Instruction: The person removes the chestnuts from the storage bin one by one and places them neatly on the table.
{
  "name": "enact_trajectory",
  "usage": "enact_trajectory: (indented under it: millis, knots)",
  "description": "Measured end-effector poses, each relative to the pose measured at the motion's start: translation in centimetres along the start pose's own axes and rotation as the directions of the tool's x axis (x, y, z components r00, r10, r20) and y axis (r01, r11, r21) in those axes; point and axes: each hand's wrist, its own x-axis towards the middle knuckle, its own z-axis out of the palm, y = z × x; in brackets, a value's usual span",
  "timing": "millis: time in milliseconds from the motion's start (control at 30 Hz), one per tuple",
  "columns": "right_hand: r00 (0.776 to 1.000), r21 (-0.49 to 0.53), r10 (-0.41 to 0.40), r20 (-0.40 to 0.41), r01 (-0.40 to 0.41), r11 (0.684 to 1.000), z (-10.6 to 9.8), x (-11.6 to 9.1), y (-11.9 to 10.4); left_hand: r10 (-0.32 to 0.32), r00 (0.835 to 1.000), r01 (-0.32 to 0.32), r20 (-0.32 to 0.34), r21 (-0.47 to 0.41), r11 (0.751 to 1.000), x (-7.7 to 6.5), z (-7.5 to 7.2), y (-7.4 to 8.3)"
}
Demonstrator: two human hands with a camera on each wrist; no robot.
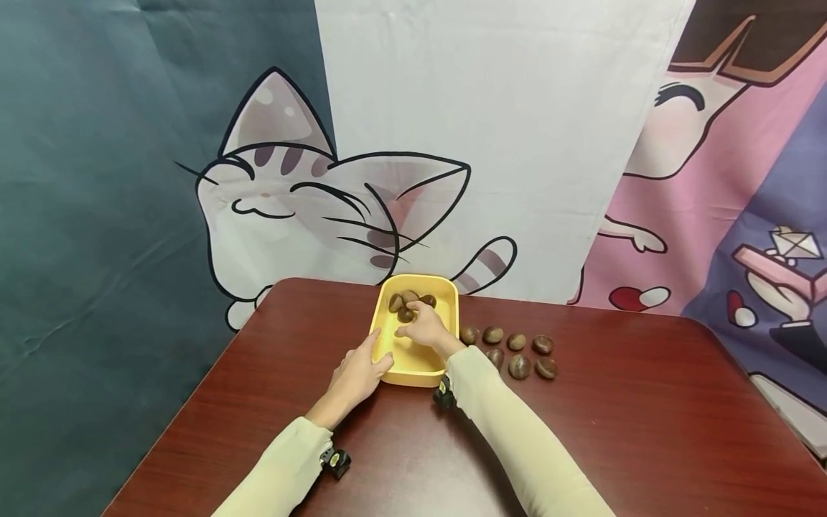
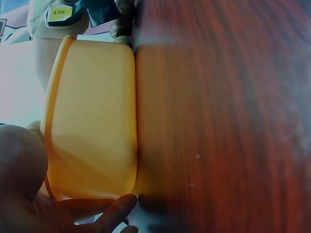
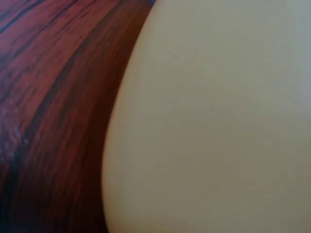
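A yellow plastic tray (image 1: 413,373) stands on the table. My left hand (image 1: 357,370) grips its near left corner, thumb over the rim; in the left wrist view, fingers lie against the tray's outer wall (image 2: 92,111). My right hand (image 1: 428,329) reaches over the right rim into the tray, thumb and index finger spread apart beside a dark brown chestnut (image 1: 405,314). Further chestnuts (image 1: 396,302) are clustered at the tray's far end. The right wrist view is filled by the tray's pale wall (image 3: 209,116), and that hand's fingers are hidden there.
Several chestnuts (image 1: 520,367) lie in two rough rows on the dark red wooden table (image 1: 646,402), right of the tray. Behind the table's far edge hangs a cloth backdrop (image 1: 504,129) with cartoon figures.
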Motion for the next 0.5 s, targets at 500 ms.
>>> enact_trajectory:
  millis: [500]
  knots:
    - [0.997,-0.031,-0.052,0.05,0.053,0.998,0.45,-0.13,0.27,0.027,1.0,-0.027,-0.003,-0.056,0.998,-0.18,0.07,-0.13]
